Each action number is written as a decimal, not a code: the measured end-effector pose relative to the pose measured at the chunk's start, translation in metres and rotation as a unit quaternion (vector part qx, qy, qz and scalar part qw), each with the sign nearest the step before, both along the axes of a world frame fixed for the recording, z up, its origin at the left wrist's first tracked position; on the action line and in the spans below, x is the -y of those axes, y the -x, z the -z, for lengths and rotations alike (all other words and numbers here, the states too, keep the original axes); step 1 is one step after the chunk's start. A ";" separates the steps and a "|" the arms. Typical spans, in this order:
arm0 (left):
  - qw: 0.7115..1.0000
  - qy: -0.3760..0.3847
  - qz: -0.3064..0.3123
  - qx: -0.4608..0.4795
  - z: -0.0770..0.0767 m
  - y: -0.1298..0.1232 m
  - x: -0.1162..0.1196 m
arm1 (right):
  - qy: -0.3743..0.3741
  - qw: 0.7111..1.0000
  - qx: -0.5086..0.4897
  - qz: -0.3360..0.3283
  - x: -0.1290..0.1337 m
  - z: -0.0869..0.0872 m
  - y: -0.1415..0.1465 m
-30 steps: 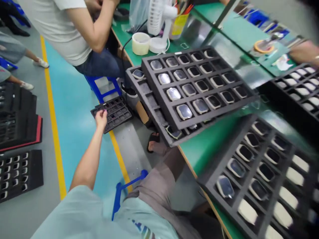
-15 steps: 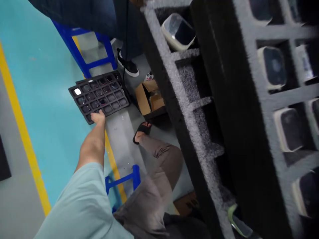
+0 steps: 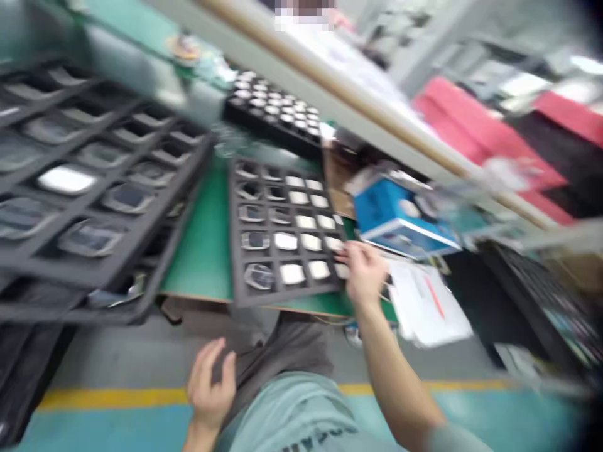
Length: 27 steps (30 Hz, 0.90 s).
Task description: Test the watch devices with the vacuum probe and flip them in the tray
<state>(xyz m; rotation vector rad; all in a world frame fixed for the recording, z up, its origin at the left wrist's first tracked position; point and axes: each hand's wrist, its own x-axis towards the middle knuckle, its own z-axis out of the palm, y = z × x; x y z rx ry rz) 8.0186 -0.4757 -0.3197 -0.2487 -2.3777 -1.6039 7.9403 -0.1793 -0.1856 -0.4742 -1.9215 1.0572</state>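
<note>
A dark grey compartment tray (image 3: 257,298) lies on the green table. Its left compartments hold dark, watch-face-like pieces (image 3: 260,276), while several toward the right hold white rounded pieces (image 3: 319,270). At the tray's right edge, the closed fingers of my right hand (image 3: 365,270) meet one of the last compartments; blur hides what is between them. My left hand (image 3: 211,386) is over my lap, empty, with its fingers apart and curved, clear of the tray.
Stacked dark trays (image 3: 117,276) with similar pieces rise at the left. Behind is a black rack (image 3: 273,129) of white-topped items. To the right are a blue box (image 3: 396,210), white papers (image 3: 419,307) with a red pen, and a shelf edge (image 3: 358,103) above.
My view has swung from the floor and a stool to the table. The outstretched hand was at a dark tray low down; now my left hand is over my lap and my right at another tray.
</note>
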 end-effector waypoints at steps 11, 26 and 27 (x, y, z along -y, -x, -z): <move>0.693 0.456 0.479 -0.289 -0.231 0.001 -0.330 | 0.121 0.989 -0.060 -0.063 -0.062 -0.028 -0.032; 0.679 0.538 0.413 -0.281 -0.248 -0.007 -0.400 | 0.214 0.970 -0.019 -0.112 -0.065 -0.021 -0.043; 0.676 0.533 0.417 -0.291 -0.254 -0.014 -0.386 | 0.222 0.968 -0.019 -0.117 -0.063 -0.021 -0.047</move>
